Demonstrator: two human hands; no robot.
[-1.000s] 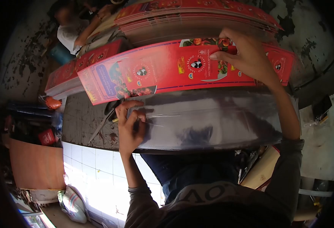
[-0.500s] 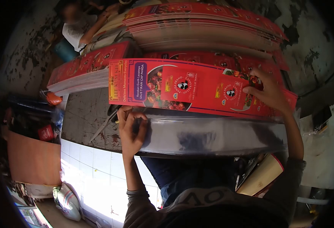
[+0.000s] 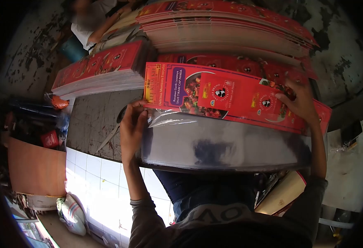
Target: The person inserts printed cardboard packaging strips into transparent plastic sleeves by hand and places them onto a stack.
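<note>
Above the clear plastic along the table's near edge, a long red card is held aslant.
Toward its right end it is gripped by the right hand, apparently to limit sagging; the left hand's fingers are drawn narrow at its left corner and the raised plastic, though which is pinched cannot be told.

Scissors lie left, a striped sack sits near left, a white-shirted person far left!
</note>
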